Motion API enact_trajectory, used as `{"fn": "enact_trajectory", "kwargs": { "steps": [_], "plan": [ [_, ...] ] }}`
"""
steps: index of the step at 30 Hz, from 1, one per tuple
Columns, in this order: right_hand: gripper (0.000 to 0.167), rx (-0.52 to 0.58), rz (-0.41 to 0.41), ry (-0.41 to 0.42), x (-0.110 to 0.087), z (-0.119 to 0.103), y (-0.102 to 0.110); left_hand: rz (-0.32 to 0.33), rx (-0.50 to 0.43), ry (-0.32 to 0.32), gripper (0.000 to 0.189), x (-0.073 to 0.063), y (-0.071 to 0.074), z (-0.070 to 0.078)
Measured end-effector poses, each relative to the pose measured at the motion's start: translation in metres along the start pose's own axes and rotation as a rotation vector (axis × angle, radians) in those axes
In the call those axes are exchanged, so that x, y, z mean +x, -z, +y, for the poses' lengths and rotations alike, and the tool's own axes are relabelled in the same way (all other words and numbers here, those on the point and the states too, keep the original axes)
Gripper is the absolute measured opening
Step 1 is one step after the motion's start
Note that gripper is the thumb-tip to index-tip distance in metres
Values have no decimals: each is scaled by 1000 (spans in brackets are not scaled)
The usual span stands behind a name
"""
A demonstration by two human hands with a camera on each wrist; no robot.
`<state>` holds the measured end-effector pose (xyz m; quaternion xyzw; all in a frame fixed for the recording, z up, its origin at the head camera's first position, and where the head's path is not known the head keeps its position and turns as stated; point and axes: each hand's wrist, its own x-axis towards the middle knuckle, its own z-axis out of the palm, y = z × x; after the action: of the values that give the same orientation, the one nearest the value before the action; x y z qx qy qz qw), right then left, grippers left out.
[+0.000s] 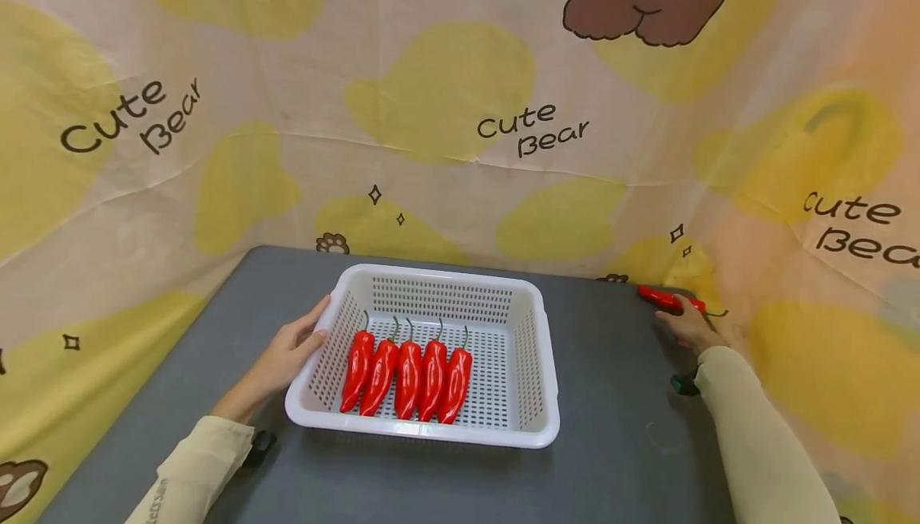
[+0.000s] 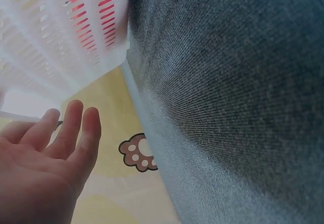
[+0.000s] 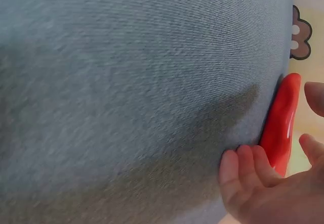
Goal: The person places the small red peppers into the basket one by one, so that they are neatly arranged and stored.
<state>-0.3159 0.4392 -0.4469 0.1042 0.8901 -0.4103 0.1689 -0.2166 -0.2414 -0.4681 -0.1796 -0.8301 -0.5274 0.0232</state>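
Note:
A white plastic basket (image 1: pixel 535 348) with slotted walls stands on the dark table, with several red chili peppers (image 1: pixel 408 380) lying side by side in it, green stems toward the far wall. My left hand (image 1: pixel 291 352) touches the basket's left rim; its lower fingers stretch out beside the outer wall in the left wrist view. Far to the right, my right hand (image 1: pixel 691 326) is at a single red chili pepper (image 1: pixel 657 297) lying by the table's back edge. In the right wrist view, fingertips lie close against that pepper (image 3: pixel 283 118), while the thumb and forefinger are spread apart from it.
A dark grey cloth-like table surface (image 1: pixel 611 428) spreads around the basket. Printed fabric (image 1: pixel 431 93) with bear motifs hangs behind and along both sides, meeting the table at its back edge. Dark wrist devices (image 1: pixel 260 448) show at both sleeves.

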Motion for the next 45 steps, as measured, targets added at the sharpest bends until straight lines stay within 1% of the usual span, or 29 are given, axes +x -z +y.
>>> {"fn": "enact_trajectory", "kwargs": {
  "steps": [5,10,12,15,17,19,26,31,34,37,39,41,45],
  "plan": [
    [87,-81,-54,-11,8,-4,1,4,-4,-9,64,0,-1,0],
    [92,-108,-93,-55,14,-9,3,6,7,-12,63,-1,0,0],
    [93,-115,-110,-69,16,-9,3,5,10,-16,63,-1,0,0],
    [94,-162,-131,-89,17,-12,5,3,7,-17,64,-1,0,0],
    [94,-191,-134,-96,16,-14,5,3,8,-19,64,-1,0,0],
    [93,-195,-130,-101,16,-15,4,0,8,-12,64,-2,0,2],
    [83,-114,-69,-73,18,-8,4,-3,16,13,64,-1,0,4],
    [83,-112,-64,-75,21,-3,4,-6,16,18,64,0,1,4],
    [83,-118,-48,-84,22,-3,2,-4,14,5,64,0,1,4],
    [77,-102,1,-73,21,-4,-2,-1,17,-14,64,0,1,3],
    [71,-82,46,-48,20,-4,-6,3,25,-21,64,0,1,2],
    [63,-60,99,-19,18,-3,-9,2,31,-16,63,0,1,2],
    [46,-71,193,40,16,0,-14,1,34,4,63,1,0,-1]
  ]
}}
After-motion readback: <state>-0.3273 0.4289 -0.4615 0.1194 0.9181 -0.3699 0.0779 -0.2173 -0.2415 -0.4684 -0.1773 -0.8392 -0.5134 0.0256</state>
